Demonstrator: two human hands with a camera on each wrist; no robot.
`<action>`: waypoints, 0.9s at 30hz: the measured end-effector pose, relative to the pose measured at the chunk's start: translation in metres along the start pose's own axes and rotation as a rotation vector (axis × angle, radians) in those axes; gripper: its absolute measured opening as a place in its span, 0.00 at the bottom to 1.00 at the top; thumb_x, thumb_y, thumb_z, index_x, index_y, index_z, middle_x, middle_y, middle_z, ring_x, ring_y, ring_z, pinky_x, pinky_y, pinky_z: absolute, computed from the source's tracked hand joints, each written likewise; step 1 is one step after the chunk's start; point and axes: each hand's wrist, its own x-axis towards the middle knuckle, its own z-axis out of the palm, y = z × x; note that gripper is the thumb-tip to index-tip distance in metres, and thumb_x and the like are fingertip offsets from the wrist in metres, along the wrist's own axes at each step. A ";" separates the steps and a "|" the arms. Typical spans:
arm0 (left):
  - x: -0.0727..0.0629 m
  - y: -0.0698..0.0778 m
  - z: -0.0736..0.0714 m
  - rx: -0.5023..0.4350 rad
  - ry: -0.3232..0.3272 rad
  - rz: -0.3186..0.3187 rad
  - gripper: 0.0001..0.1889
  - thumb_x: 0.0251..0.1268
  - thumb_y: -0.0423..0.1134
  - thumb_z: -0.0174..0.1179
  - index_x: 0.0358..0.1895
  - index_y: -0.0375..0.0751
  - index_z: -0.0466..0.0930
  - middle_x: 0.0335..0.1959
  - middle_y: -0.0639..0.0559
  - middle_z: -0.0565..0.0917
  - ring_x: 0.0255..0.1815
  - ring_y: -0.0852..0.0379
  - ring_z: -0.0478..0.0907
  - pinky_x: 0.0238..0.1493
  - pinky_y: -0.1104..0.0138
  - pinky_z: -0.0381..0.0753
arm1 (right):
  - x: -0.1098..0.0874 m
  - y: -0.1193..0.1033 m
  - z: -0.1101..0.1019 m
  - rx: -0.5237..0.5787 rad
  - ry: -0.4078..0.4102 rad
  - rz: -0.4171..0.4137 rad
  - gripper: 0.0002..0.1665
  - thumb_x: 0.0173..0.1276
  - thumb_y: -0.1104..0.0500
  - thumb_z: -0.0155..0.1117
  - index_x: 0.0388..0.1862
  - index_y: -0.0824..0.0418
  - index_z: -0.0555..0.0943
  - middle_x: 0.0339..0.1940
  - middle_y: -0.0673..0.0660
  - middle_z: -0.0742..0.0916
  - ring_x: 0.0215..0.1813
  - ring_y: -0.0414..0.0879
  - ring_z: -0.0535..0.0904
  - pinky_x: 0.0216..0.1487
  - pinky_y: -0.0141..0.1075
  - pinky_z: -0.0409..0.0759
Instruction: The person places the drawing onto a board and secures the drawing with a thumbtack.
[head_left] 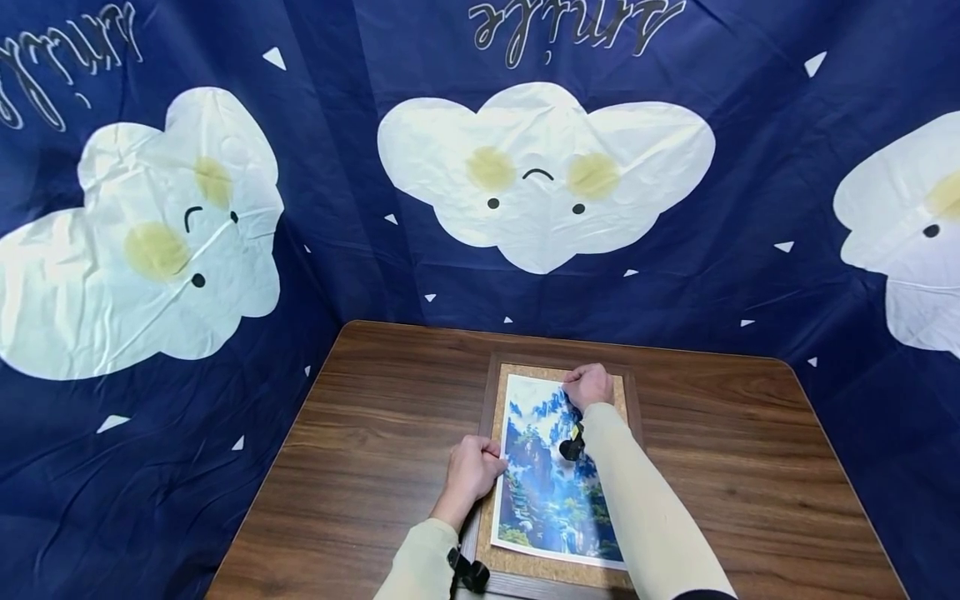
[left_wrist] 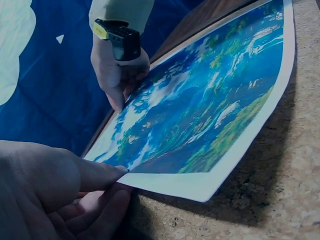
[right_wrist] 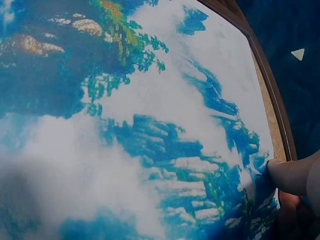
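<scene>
A landscape print (head_left: 543,483) of blue mountains and waterfalls with a white border lies over a cork board (head_left: 517,560) in a brown frame (head_left: 636,408). My left hand (head_left: 472,468) pinches the print's left edge; in the left wrist view the left thumb (left_wrist: 102,172) is on top and curled fingers are below. At the far edge, my right hand (head_left: 588,386) pinches the paper, thumb (right_wrist: 290,172) on the picture side. The near corner of the paper (left_wrist: 202,192) is raised off the cork, with a shadow below it.
The framed board rests on a dark wood-grain table (head_left: 360,442). Blue cloth (head_left: 337,150) with white clouds hangs round the table's back and sides. Small black cameras are strapped to both wrists, the left wrist camera (head_left: 471,573) near the frame's lower left.
</scene>
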 end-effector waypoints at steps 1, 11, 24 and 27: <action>0.000 0.000 0.000 0.001 0.001 0.000 0.10 0.54 0.34 0.79 0.25 0.44 0.84 0.21 0.58 0.85 0.28 0.58 0.79 0.38 0.57 0.81 | 0.000 0.000 0.000 -0.001 0.000 -0.005 0.03 0.64 0.61 0.75 0.31 0.56 0.93 0.40 0.57 0.93 0.47 0.57 0.86 0.54 0.53 0.83; 0.001 0.002 -0.002 -0.002 -0.011 -0.017 0.10 0.54 0.34 0.79 0.26 0.44 0.85 0.22 0.58 0.85 0.29 0.58 0.80 0.39 0.58 0.82 | 0.002 0.007 0.000 0.036 -0.013 -0.046 0.03 0.65 0.60 0.77 0.30 0.57 0.92 0.37 0.57 0.92 0.47 0.58 0.85 0.54 0.54 0.83; -0.002 0.000 -0.002 0.000 -0.002 0.000 0.09 0.53 0.33 0.80 0.27 0.43 0.86 0.22 0.57 0.86 0.29 0.58 0.82 0.38 0.58 0.83 | -0.003 0.010 0.003 0.037 -0.006 -0.065 0.04 0.67 0.60 0.76 0.31 0.57 0.92 0.35 0.55 0.91 0.43 0.55 0.85 0.51 0.53 0.83; 0.000 0.000 -0.002 -0.009 -0.004 0.002 0.09 0.53 0.33 0.79 0.27 0.43 0.86 0.22 0.57 0.87 0.28 0.58 0.82 0.38 0.58 0.82 | -0.002 0.017 0.005 0.034 -0.001 -0.135 0.04 0.68 0.59 0.75 0.33 0.57 0.92 0.33 0.54 0.91 0.39 0.52 0.84 0.49 0.52 0.83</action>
